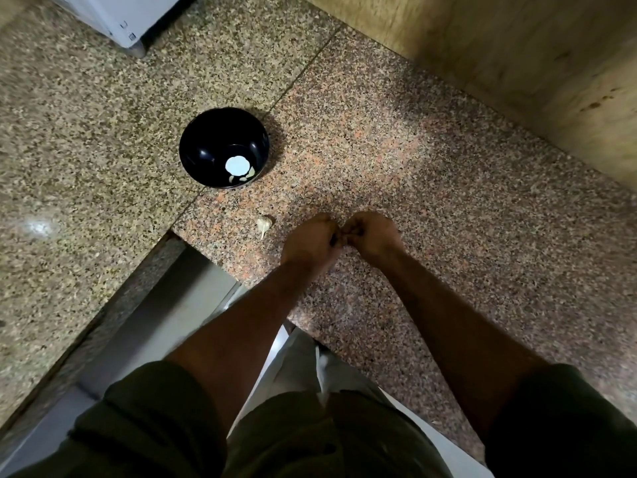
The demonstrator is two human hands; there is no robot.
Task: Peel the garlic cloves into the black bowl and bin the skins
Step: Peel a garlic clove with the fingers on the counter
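Observation:
A black bowl (206, 146) stands on the speckled granite counter (431, 188), left of centre, with a few peeled garlic cloves (249, 174) at its bottom beside a bright reflection. An unpeeled piece of garlic (264, 224) lies on the counter just below the bowl. My left hand (310, 240) and my right hand (372, 234) meet over the counter to the right of that garlic, fingers curled toward each other and pinching something small that the fingers hide.
A white appliance corner (113, 19) stands at the back left. A wooden panel (517, 46) borders the counter at the back right. The counter's front edge drops to a metal rail (155, 322) at the lower left.

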